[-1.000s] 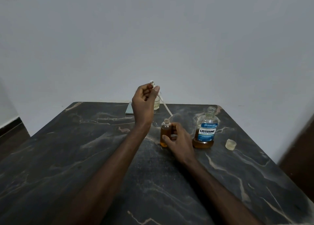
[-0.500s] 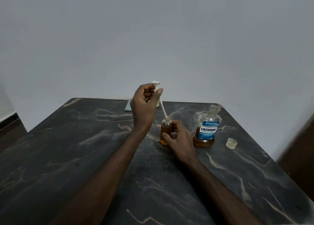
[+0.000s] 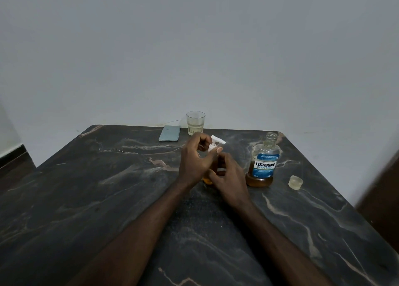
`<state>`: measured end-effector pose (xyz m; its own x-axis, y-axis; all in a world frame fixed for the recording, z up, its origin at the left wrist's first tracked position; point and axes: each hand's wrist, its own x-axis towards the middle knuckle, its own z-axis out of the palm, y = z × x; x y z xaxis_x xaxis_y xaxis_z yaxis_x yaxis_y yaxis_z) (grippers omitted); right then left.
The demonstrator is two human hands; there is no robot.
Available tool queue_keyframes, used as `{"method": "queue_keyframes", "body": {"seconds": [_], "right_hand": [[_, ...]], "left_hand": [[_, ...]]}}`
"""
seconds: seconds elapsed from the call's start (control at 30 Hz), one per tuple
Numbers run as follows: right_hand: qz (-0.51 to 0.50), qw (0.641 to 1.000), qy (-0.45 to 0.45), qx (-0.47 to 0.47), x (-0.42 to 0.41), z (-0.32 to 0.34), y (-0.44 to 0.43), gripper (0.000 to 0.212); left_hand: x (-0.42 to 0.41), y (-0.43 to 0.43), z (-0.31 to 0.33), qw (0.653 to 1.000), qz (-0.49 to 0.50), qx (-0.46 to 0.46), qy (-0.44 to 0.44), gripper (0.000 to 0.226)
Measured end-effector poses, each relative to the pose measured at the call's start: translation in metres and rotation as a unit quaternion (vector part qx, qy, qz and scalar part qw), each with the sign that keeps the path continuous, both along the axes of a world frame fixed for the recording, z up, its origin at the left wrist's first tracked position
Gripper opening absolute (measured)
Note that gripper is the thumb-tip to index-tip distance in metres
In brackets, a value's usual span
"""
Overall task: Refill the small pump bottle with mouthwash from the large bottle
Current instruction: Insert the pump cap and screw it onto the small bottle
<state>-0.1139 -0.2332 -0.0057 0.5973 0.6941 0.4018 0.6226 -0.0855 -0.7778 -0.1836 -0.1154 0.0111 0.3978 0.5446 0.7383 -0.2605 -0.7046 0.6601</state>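
Note:
The small pump bottle (image 3: 207, 180) with amber liquid stands on the dark marble table (image 3: 108, 199), mostly hidden behind both hands. My left hand (image 3: 195, 160) grips the white pump head (image 3: 214, 143), which now sits on the bottle's neck with its tube inside. My right hand (image 3: 228, 177) is wrapped around the bottle's body. To the right stands the large Listerine bottle (image 3: 263, 162), uncapped, with amber liquid low in it. Its clear cap (image 3: 295, 182) lies further right on the table.
A drinking glass (image 3: 195, 122) with a little pale liquid stands at the table's far edge. A flat grey-blue phone-like object (image 3: 170, 133) lies left of it. A white wall rises behind the table.
My left hand has come down with the pump head. Its tube, first held above the bottle, has slid into the neck, and the head now rests on top.

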Motion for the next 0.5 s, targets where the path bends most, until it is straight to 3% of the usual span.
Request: {"method": "queue_keyframes", "body": {"seconds": [0.23, 0.5], "right_hand": [[0.005, 1.0, 0.009, 0.01, 0.0012, -0.0001, -0.0002, 0.047], [0.007, 1.0, 0.007, 0.009, 0.0012, -0.0006, -0.0014, 0.047]], "left_hand": [[-0.0022, 0.0049, -0.0058, 1.0, -0.023, 0.001, 0.006, 0.017], [-0.0028, 0.0049, -0.0079, 0.998, -0.042, -0.037, -0.013, 0.039]]}}
